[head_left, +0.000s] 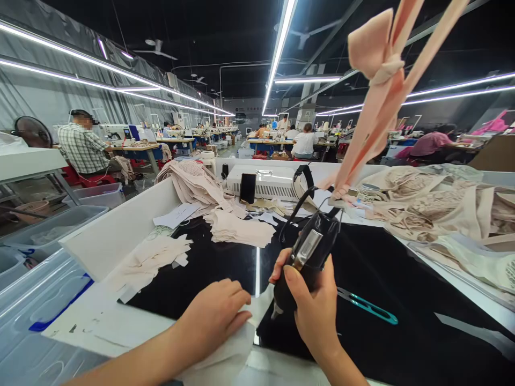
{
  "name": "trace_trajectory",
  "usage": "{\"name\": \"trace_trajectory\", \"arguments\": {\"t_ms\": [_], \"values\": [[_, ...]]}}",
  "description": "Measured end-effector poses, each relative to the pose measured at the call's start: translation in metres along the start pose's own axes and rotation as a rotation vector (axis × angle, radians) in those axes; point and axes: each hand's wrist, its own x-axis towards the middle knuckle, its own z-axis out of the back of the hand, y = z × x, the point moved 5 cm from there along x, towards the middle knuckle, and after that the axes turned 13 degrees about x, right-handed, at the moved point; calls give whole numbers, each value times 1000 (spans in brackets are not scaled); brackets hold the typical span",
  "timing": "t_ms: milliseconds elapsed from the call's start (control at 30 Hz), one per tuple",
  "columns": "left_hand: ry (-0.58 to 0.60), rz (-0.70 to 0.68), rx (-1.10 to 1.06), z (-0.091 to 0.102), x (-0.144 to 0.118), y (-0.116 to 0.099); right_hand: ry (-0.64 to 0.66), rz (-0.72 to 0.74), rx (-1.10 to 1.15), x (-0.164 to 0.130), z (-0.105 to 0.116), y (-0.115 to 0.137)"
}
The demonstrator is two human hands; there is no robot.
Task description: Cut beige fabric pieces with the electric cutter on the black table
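Note:
My right hand [309, 300] is closed around a black hand-held tool [306, 257] with a silver plate on its side and a narrow metal tip pointing down. Knotted peach fabric strips [380, 91] run up from the tool's top. My left hand [213, 311] lies low in front of me with bent fingers, closed on the edge of a white cloth piece [233, 346]; its fingertips are partly hidden. The tool's tip is just right of the cloth, over the glossy black work surface [201, 268]. Teal thread snips [370, 306] lie right of my right hand.
Stacked beige cloth pieces [241, 228] and a phone [248, 187] lie toward the back. Beige garments [438, 198] heap on the right. White side boards [116, 230] edge the table. Plastic bins [52, 230] stand left. Several people sit at sewing machines beyond.

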Motion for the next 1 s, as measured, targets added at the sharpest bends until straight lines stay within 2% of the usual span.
{"name": "trace_trajectory", "arguments": {"t_ms": [67, 133, 267, 367, 433, 567, 633, 800, 1000], "values": [[7, -33, 58, -4, -13, -9, 24, -22, -71, 3, 0, 6], [-33, -64, 89, -7, -20, -10, 33, -45, -149, 6, -2, 13], [-138, -233, 88, -2, -25, 2, -48, -44, -276, 5, -9, 30], [-151, -343, 62, 4, -24, 10, -94, -1, -280, 0, -13, 34], [-143, -320, 4, 5, -20, 15, -89, 37, -207, -4, -14, 30], [-129, -128, -46, -4, -4, 22, -69, 72, -70, -6, -15, 17], [-128, -80, -39, -11, 5, 21, -82, 51, -64, -4, -13, 12], [-130, -63, -36, -24, 18, 16, -83, 63, -93, -1, 3, 8], [-121, -100, -44, -26, 8, 14, -125, 73, -99, -7, 26, 13]]}}
